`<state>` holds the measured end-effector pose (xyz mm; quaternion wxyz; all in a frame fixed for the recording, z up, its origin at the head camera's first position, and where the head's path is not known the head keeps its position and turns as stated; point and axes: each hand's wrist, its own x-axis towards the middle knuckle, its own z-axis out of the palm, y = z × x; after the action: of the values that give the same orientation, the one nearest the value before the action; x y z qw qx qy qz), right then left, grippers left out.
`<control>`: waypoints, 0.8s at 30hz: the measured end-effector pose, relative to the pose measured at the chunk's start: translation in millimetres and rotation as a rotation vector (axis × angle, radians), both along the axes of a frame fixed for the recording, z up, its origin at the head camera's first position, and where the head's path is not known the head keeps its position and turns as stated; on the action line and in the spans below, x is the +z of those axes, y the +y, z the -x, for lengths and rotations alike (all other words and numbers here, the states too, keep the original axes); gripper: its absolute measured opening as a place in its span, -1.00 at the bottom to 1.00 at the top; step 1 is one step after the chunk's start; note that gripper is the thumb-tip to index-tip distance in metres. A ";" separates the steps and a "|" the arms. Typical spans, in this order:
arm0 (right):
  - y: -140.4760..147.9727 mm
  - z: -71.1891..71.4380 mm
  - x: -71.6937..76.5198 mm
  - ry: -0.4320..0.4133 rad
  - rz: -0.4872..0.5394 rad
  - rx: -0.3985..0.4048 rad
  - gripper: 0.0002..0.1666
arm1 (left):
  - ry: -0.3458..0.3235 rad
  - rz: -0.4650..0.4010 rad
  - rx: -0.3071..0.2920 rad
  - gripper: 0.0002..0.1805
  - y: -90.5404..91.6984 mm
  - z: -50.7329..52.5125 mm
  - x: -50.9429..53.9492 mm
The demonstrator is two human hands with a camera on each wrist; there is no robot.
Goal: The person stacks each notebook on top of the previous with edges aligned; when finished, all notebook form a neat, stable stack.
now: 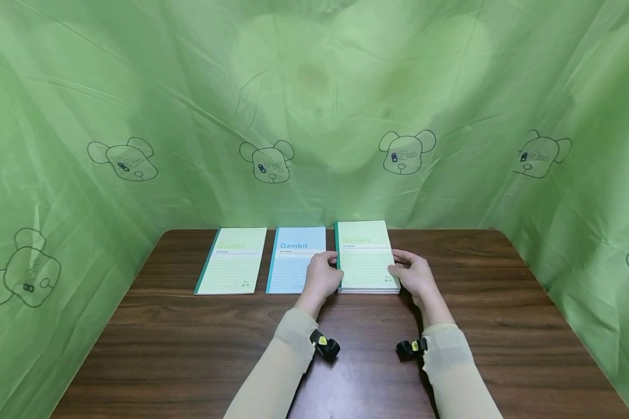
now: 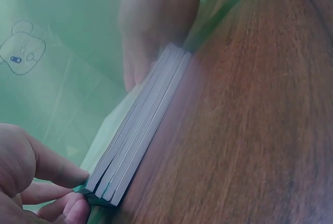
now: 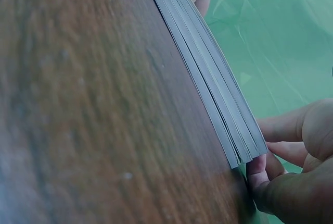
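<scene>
Stack (image 1: pixel 366 265) of several notebooks, pale green cover uppermost: it lies flat on the table (image 1: pixel 367 331), right of two single notebooks, with a hand at either side. From where I stand, reading left to right, first comes the green book (image 1: pixel 230 263), flat, its dark spine on the left. Next, a little apart from it, is the blue book (image 1: pixel 293 272), flat too, its near right part hidden behind the left hand (image 1: pixel 323 277).

That hand has its fingers bent and the thumb brought toward them; they grip the stack's left edge, at the spine, with a gap about as wide as the stack is thick. What matters most in space is that the stack sits directly between the hands: rightward of the left one, leftward of the right one, both touching, so neither is nearer. Its long axis runs near to far, across the line joining the hands, and both have it nearer its near end than its far one. The edges at the near end look slightly uneven, with thin gaps between some books.

Last, the right hand (image 1: pixel 417 277) grips the right edge in the same way, thumb and bent fingers only slightly parted. I see no container.
</scene>
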<state>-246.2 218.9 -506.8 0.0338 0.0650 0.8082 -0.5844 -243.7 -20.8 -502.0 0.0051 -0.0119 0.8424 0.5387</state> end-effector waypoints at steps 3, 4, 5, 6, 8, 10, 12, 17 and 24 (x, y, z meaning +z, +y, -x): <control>-0.5 0.6 -0.7 0.002 -0.003 -0.005 -0.37 | 0.006 -0.005 -0.009 -0.39 0.2 -0.9 1.1; -0.6 0.7 -0.7 0.002 -0.003 -0.006 -0.37 | 0.003 -0.007 -0.012 -0.38 0.2 -1.2 1.3; -0.6 0.9 -0.8 0.000 -0.004 -0.008 -0.37 | 0.001 -0.007 -0.012 -0.38 0.2 -1.2 1.4; -0.5 1.1 -0.8 -0.002 -0.003 -0.009 -0.37 | -0.001 -0.008 -0.013 -0.38 0.1 -1.4 1.6; 0.0 1.0 -0.3 -0.006 -0.004 -0.006 -0.37 | -0.009 -0.014 -0.018 -0.37 -0.4 -1.3 1.8; 0.7 0.6 1.1 -0.014 0.004 -0.004 -0.37 | -0.017 -0.018 -0.023 -0.37 -1.0 -1.0 1.4; 1.7 -0.3 3.3 -0.021 0.018 -0.004 -0.36 | -0.028 -0.032 -0.030 -0.37 -1.9 -0.3 0.6; 1.5 -2.3 11.9 -0.032 0.033 -0.042 -0.35 | -0.064 -0.063 -0.040 -0.44 -7.2 4.8 -3.6; -6.4 -1.3 23.7 0.041 0.016 -0.029 -0.37 | -0.084 -0.139 -0.023 -0.52 -26.7 11.2 7.7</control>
<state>-244.9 212.5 -483.1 0.0095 0.0646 0.8029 -0.5925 -254.9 -47.5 -494.3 0.0473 -0.0245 0.8021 0.5948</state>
